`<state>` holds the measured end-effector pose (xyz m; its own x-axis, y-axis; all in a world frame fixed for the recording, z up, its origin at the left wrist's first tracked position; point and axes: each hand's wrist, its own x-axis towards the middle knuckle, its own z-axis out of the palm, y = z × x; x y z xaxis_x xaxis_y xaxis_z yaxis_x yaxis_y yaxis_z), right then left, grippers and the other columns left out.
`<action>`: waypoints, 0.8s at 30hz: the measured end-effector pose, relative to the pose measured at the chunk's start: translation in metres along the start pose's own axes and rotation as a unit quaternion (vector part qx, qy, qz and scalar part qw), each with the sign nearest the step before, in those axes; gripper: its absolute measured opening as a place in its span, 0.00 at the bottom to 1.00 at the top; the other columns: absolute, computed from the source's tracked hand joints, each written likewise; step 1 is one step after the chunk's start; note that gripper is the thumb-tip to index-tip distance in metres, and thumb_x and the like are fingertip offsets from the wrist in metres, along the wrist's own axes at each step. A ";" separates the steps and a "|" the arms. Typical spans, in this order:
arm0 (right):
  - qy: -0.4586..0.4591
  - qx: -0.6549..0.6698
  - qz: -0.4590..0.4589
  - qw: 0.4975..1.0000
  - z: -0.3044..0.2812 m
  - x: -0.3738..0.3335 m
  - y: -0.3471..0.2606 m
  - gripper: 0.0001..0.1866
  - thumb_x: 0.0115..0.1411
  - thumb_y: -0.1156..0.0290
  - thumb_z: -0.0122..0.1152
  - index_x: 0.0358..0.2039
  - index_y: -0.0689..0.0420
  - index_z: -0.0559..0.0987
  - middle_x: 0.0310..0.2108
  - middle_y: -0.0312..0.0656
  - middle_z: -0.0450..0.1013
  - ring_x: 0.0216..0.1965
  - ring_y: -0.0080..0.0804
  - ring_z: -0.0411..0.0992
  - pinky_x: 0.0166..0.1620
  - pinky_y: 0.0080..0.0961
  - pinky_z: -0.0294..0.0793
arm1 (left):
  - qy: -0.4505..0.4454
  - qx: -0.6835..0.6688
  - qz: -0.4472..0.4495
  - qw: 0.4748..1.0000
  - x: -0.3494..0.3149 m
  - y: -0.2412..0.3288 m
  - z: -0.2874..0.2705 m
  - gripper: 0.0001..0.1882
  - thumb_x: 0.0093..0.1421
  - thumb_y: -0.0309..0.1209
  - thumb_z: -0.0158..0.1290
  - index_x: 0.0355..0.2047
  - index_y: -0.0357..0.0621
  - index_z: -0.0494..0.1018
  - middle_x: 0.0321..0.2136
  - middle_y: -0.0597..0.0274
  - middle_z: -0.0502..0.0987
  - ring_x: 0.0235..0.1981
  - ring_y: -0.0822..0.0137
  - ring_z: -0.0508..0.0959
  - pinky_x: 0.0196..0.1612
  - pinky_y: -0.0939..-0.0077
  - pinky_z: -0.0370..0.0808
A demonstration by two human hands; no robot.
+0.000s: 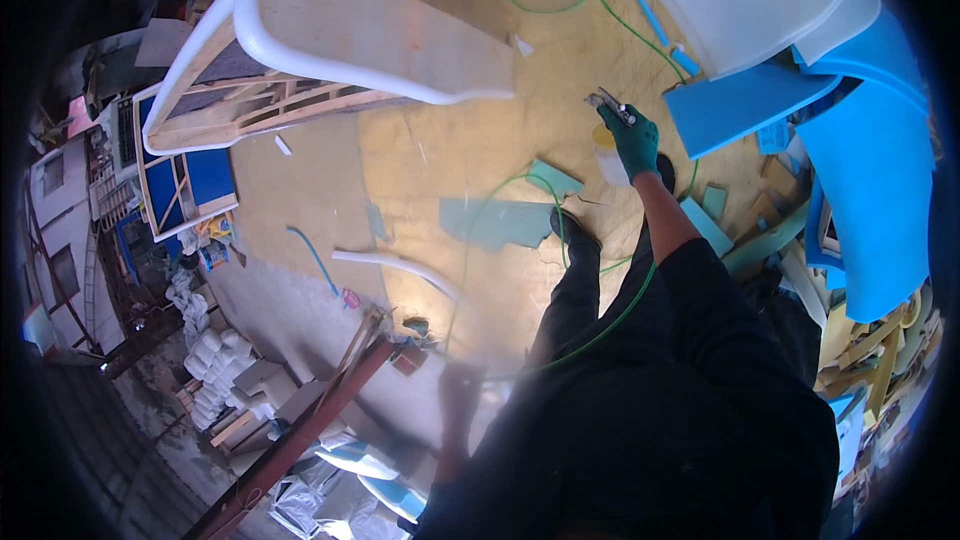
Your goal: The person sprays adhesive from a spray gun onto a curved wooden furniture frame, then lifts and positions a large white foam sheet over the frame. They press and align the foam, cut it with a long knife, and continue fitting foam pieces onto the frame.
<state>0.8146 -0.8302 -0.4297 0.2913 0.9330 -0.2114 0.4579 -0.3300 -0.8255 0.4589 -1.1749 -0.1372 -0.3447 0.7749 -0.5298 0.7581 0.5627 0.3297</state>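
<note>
My right hand (637, 143), in a green glove, is closed around a metal spray gun (612, 105). A pale cup with yellowish contents (607, 152) shows below the gun, partly behind the glove. A thin green hose (640, 302) runs along my right side and loops over the floor. Low at my left side hangs my left hand (460, 387), too hazy for its fingers to be read. Ahead to the left stands a wooden furniture frame (390, 25) with white foam edging (252, 25) along its rim; neither hand touches it.
Blue foam sheets (868, 180) and a white foam sheet (745, 0) lie at the right. Green foam offcuts (495, 221) and a white foam strip (395, 265) litter the floor near my feet. A reddish beam (300, 430) crosses the lower left.
</note>
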 end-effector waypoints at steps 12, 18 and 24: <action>-0.009 0.331 -0.012 0.944 -0.072 -0.044 -0.144 0.12 0.65 0.67 0.71 0.43 0.62 0.88 0.31 0.33 0.83 0.32 0.16 0.77 0.36 0.19 0.74 | 0.085 -0.014 0.106 0.991 0.019 -0.078 -0.012 0.09 0.57 0.28 0.70 0.29 0.43 0.79 0.30 0.56 0.82 0.34 0.57 0.82 0.41 0.62 0.78; 0.024 0.385 -0.117 0.915 -0.109 -0.085 -0.226 0.17 0.68 0.72 0.68 0.54 0.65 0.84 0.36 0.35 0.84 0.33 0.18 0.78 0.38 0.17 0.76 | 0.199 -0.005 0.133 0.971 0.049 -0.109 -0.051 0.11 0.55 0.26 0.71 0.27 0.42 0.77 0.28 0.55 0.82 0.30 0.56 0.81 0.38 0.61 0.78; 0.003 0.436 -0.124 0.891 -0.140 -0.113 -0.291 0.23 0.70 0.74 0.64 0.64 0.65 0.77 0.39 0.36 0.83 0.35 0.18 0.76 0.40 0.19 0.75 | 0.246 -0.060 0.140 0.957 0.055 -0.104 -0.098 0.10 0.57 0.31 0.69 0.30 0.43 0.77 0.32 0.58 0.81 0.35 0.55 0.79 0.42 0.58 0.75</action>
<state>0.7656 -0.8596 -0.0924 0.2784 0.9598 0.0357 -0.3176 0.1271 -0.9397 0.3066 -1.1627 -0.1242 -0.3793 0.9252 0.0141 0.7993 0.3199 0.5087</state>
